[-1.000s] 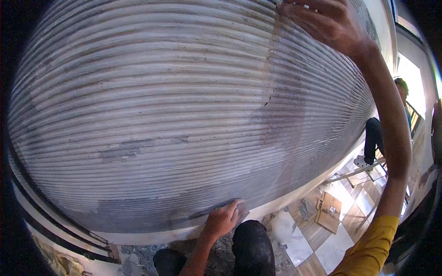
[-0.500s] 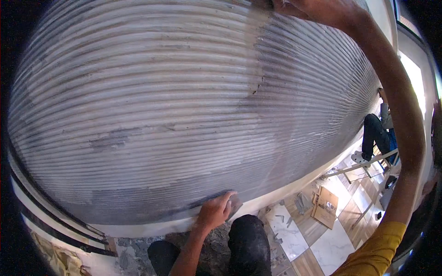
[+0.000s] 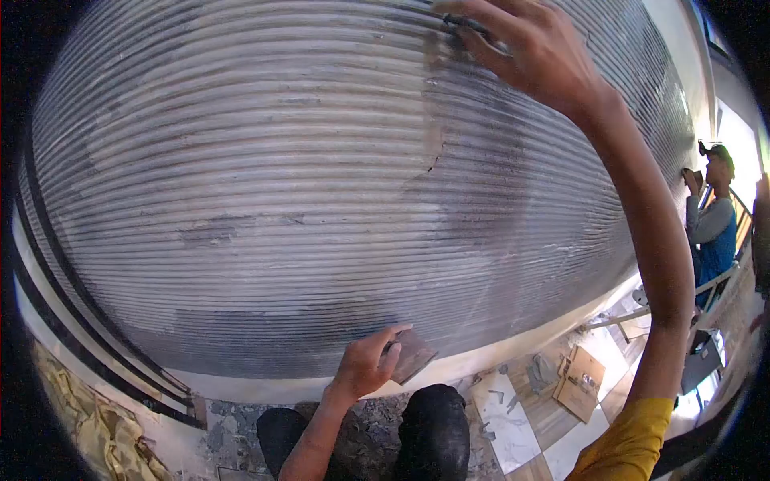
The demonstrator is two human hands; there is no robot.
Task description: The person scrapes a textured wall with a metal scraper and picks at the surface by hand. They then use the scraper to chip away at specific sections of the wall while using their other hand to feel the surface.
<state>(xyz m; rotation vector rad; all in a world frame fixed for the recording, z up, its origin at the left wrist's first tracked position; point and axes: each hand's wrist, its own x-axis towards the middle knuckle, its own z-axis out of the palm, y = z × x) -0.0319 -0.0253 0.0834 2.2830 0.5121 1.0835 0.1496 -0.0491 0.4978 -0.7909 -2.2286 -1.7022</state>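
Note:
A grey ribbed wall (image 3: 265,184) fills most of the view, with a crack running down its upper middle. My left hand (image 3: 367,362) is low at the wall's bottom edge, holding a small brown sheet of sandpaper (image 3: 412,354) against the grooves. My right hand (image 3: 525,50) is raised high on the wall, fingers spread and pressed on the ribs, with a thin dark object under the fingertips that I cannot identify. My yellow sleeve (image 3: 626,445) shows at the lower right.
My dark trousers (image 3: 433,437) are below, above a checkered floor (image 3: 521,433) littered with debris and a cardboard piece (image 3: 583,383). Another person (image 3: 712,224) in blue stands at the far right on a raised frame. Crumpled yellow sheeting (image 3: 96,425) lies at lower left.
My right hand has come down slightly into view and spread its fingers. The left hand shifted a little with the sandpaper along the bottom edge. The person at right now stands upright.

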